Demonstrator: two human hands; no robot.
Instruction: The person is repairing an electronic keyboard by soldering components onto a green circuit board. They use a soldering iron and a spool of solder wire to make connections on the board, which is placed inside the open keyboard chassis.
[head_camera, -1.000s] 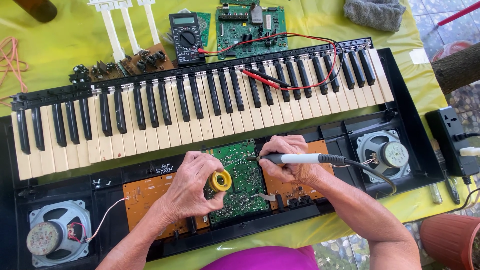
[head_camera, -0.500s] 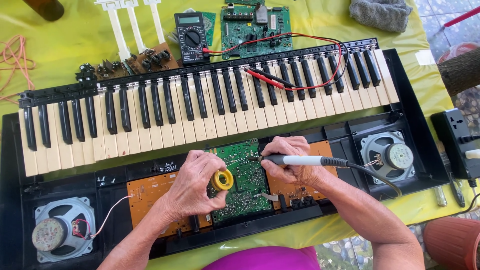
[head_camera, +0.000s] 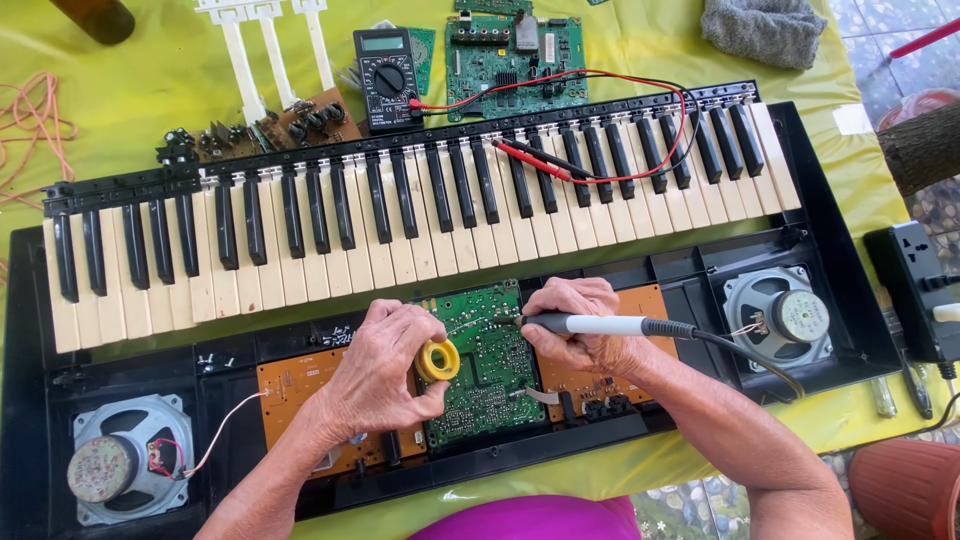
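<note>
Yellow solder spool (head_camera: 438, 360) clamped in left hand (head_camera: 385, 365) | right hand (head_camera: 580, 325) clamped on soldering iron (head_camera: 600, 324) | tip over green circuit board (head_camera: 490, 385)

A small yellow solder spool (head_camera: 438, 360) stands on edge, pinched over the green circuit board (head_camera: 487, 360) lying flat in the opened keyboard's black case. A white-handled soldering iron (head_camera: 600, 325) lies nearly level, its tip touching the board's upper edge.

A table draped in a yellow-green cloth (head_camera: 150, 100) carries an opened keyboard (head_camera: 420, 215), a black multimeter (head_camera: 388, 78), a green circuit board (head_camera: 515, 45) and a grey rag (head_camera: 765, 30).
</note>
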